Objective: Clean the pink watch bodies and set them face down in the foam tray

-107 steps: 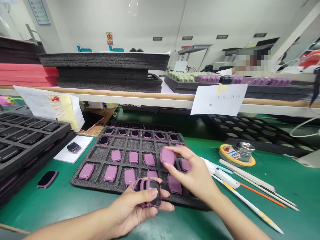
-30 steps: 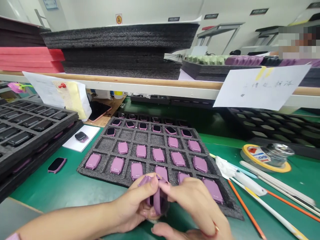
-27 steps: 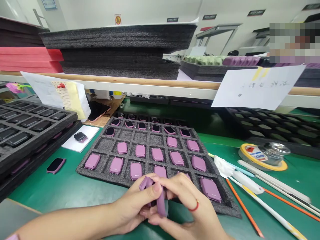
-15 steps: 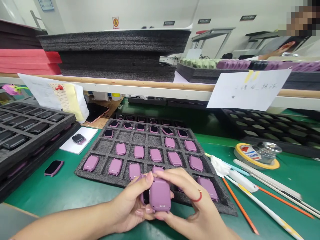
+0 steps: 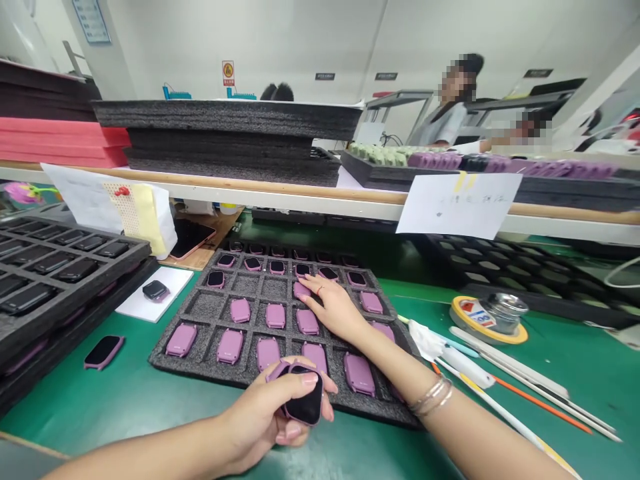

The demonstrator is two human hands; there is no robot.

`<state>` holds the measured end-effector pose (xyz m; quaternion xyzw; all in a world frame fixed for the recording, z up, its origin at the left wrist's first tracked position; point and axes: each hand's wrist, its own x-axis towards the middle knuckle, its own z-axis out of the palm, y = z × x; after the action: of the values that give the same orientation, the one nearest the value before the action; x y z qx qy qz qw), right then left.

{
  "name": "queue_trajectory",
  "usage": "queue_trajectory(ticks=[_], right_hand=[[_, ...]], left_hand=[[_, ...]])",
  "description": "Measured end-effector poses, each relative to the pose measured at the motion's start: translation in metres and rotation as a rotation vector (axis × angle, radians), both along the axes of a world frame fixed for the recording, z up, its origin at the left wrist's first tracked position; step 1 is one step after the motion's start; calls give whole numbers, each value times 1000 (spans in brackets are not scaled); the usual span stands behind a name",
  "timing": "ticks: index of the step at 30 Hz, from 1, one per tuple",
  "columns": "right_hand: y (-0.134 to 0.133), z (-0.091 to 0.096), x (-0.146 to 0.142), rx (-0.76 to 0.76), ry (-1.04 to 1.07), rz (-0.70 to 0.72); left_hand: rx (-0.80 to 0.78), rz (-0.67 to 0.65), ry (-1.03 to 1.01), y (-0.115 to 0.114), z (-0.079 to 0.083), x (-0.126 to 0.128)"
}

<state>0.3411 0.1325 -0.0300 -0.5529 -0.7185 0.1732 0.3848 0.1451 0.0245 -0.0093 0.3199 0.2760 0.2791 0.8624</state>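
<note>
My left hand (image 5: 273, 417) is closed around a stack of purple watch bodies (image 5: 300, 397) with a black screen facing up, held at the near edge of a dark foam tray (image 5: 200, 343). My right hand (image 5: 335, 307) reaches over the tray's middle rows, fingers stretched flat onto a purple watch body (image 5: 301, 291) set in a pocket. Other purple bodies (image 5: 231, 345) lie back-up in the near rows. Black-screened ones (image 5: 216, 279) fill the far rows.
A black tray of dark screens (image 5: 55, 263) stands at the left, with loose watch faces (image 5: 103, 351) and a white card (image 5: 153, 301) on the green mat. Tape roll with a metal tin (image 5: 493, 313), swabs and sticks (image 5: 530, 390) lie right. A shelf with foam stacks (image 5: 225, 137) is ahead; people beyond.
My right hand let go of the stack held in both hands and reached forward onto the tray's middle rows. My left hand kept the stack, now screen-up.
</note>
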Motion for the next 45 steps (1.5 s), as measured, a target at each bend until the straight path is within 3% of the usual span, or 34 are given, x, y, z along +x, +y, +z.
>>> queue_trajectory(ticks=[5, 9, 12, 19, 24, 31, 35, 42, 45], right_hand=[[-48, 23, -6, 55, 103, 53], [-102, 44, -14, 113, 131, 375], [-121, 45, -18, 142, 141, 479], [-123, 39, -19, 349, 37, 415], [-119, 28, -21, 555, -42, 429], [-123, 28, -22, 653, -84, 395], [-127, 34, -24, 595, 18, 333], [-126, 38, -20, 267, 600, 46], [-130, 37, -16, 321, 607, 12]], left_hand=[[-148, 27, -89, 0, 1, 1], [-195, 33, -121, 0, -5, 2], [-208, 26, -123, 1, -7, 2], [-292, 41, -197, 2, -7, 6], [-261, 1, -213, 6, -16, 7], [-245, 106, -109, 3, -9, 6], [-261, 92, -137, -1, -6, 8], [-238, 24, -133, -2, -2, 4], [-238, 9, -143, -2, 0, 2]])
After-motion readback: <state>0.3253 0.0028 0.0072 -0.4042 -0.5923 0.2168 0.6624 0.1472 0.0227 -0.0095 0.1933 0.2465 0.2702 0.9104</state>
